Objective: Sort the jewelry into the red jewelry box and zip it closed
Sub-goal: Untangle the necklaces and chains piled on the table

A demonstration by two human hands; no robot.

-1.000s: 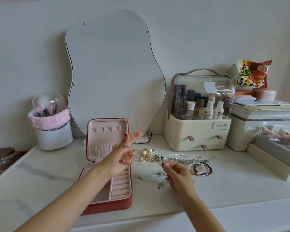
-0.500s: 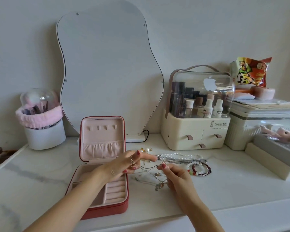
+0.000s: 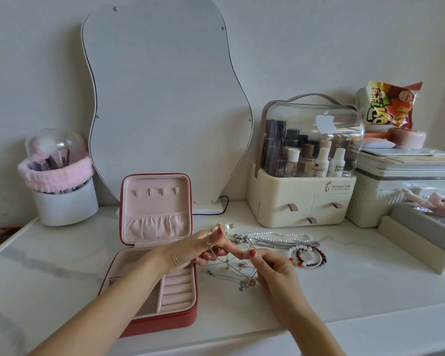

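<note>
Since half a second ago the two hands have drawn together just right of the red jewelry box (image 3: 162, 291), and the thin chain necklace (image 3: 231, 253) that was stretched between them a second ago now runs only a short way from one to the other. The left hand (image 3: 203, 249) pinches one end of the chain between thumb and fingertips, just right of the box's hinge; the right hand (image 3: 265, 263) pinches the other end, a little farther right. Below the grips, more thin chains and small pendants (image 3: 244, 281) lie on the white marble top (image 3: 344, 291), right of the box's ring rolls. The box stands open, lid upright. Well right of the box lie a pearl necklace (image 3: 280, 235) and beaded bracelets (image 3: 308, 256).
</note>
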